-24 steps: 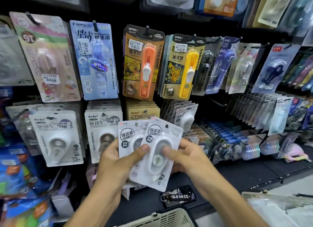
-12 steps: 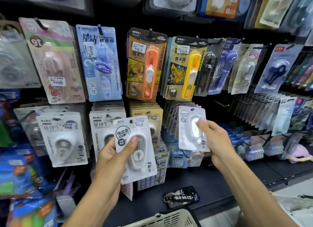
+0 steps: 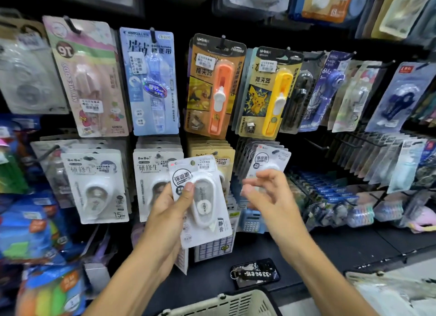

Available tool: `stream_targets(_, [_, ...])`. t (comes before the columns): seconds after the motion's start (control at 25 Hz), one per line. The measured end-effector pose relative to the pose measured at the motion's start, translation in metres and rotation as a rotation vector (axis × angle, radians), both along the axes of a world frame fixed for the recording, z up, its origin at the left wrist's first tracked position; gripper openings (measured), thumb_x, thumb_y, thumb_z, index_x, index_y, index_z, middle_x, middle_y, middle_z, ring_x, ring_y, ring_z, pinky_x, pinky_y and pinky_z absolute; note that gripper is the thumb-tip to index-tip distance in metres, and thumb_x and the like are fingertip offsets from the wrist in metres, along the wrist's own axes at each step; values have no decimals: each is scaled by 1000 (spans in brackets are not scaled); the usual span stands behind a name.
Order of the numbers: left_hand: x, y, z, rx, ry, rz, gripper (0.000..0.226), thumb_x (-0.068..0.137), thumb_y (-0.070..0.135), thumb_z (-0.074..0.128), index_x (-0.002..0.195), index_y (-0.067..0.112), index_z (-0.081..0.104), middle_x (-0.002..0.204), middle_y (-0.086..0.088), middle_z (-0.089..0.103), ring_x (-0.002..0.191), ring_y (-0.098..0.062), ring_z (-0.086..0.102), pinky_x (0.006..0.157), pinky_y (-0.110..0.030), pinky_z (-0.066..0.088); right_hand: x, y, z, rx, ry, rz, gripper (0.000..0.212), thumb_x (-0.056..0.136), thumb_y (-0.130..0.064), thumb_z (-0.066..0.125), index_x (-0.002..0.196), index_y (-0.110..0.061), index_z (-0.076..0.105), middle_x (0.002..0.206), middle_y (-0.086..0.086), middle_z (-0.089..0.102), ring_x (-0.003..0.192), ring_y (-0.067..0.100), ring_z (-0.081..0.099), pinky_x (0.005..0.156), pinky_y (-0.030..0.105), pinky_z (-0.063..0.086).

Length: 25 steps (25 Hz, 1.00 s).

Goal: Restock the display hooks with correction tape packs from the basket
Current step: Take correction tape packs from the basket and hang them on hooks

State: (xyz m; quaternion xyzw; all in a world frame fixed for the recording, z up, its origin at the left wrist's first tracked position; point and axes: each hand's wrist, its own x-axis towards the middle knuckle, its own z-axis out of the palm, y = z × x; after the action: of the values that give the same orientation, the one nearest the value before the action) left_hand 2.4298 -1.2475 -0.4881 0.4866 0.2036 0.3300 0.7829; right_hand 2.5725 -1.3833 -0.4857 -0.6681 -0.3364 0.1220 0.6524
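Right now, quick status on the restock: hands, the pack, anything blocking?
Left hand grips one correction tape pack. Right hand empty, fingers loose, just below the matching packs on the hook. Nothing blocks the hook.

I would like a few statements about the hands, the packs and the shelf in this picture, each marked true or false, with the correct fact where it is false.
1. The left hand holds a white correction tape pack. True.
2. The right hand holds a pack too. False: its fingers are loosely curled and hold nothing.
3. A dark key tag with white digits lies on the black shelf. True.
4. The basket hangs on a hook above the packs. False: its rim shows at the bottom edge of the picture, below the hands.
5. The yellow clip pusher pack hangs to the left of the orange one. False: it hangs to its right.
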Motion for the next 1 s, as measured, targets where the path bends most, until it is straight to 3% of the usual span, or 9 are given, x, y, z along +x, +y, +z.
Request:
stream_targets(0.04, [1,-3,1,-23,-16,-56,41,82,33,65,122,25,68,113,-3,79,104,-23,76,83,-42,64,-16,5,-2,11,91,211,40,80,-41,78,110,-40,52,115,-9,72,104,16,70,82,33,58])
stream_targets(0.12, [1,-9,1,56,5,-116,31,89,27,62,119,26,69,114,-4,79,102,-21,76,79,-39,65,-34,18,-15,23,175,292,50,79,-28,81,116,-32,48,115,1,74,100,21,73,77,36,60])
stream_targets(0.24, [-5,-7,-2,391,191,37,29,99,15,63,120,34,63,125,8,71,107,-1,69,90,-26,58,-25,16,-12,195,235,47,40,81,-12,80,110,-28,58,111,1,76,90,18,75,63,27,57])
stream_targets(0.32, [-13,5,-7,735,448,202,47,98,23,66,140,39,50,144,18,52,132,-1,50,112,-35,44,-3,6,-2,265,267,-106,34,80,-13,76,107,-31,65,114,-2,75,99,20,73,73,36,61])
stream_targets(0.44, [-22,18,-14,1077,714,303,74,97,34,64,160,31,26,169,9,23,155,-13,18,128,-40,18,32,-7,4,265,289,-298,35,89,-13,74,121,-24,64,122,3,72,111,25,69,92,46,56])
stream_targets(0.56, [-23,26,-17,1114,780,260,81,98,41,60,163,31,14,173,9,5,159,-13,3,130,-38,7,48,-10,-1,194,262,-392,33,90,-20,76,121,-26,67,112,1,75,104,21,71,88,39,57])
stream_targets(0.8, [-25,35,-20,1090,839,206,85,97,43,61,163,35,8,173,10,-8,159,-13,-6,130,-44,7,56,-5,-19,204,231,-574,19,88,-27,75,105,-33,72,108,4,73,97,25,71,84,44,60])
stream_targets(0.92, [-24,39,-27,1131,854,164,88,97,44,61,163,36,3,171,10,-16,159,-14,-10,130,-45,7,69,1,-26,19,107,-508,37,93,-24,70,130,-28,64,119,5,67,101,24,67,83,45,58])
stream_targets(1.0, [-26,35,-31,1126,841,147,92,97,42,62,164,34,-2,170,7,-23,158,-15,-14,130,-44,6,76,6,-31,-168,25,-447,59,95,-15,68,147,-30,46,146,2,49,123,27,57,97,51,53])
